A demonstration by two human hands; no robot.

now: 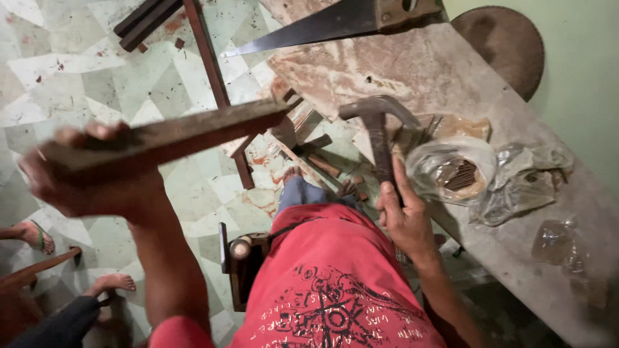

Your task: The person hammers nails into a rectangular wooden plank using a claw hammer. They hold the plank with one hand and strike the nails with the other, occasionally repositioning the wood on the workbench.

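My left hand [84,177] is shut on the near end of a long dark wooden strip [174,135], held level in the air with its far end reaching the corner of the workbench [451,84]. My right hand [403,216] grips the handle of a claw hammer [377,125], its metal head up over the bench edge. Beside the hammer lies a clear plastic bag of nails [454,171] on the bench top.
A handsaw [335,22] lies across the far end of the bench. More crumpled plastic bags [535,180] lie to the right. Wooden strips [209,64] and offcuts rest on the tiled floor. Another person's feet [39,235] are at the left. A round dark seat [500,42] stands behind the bench.
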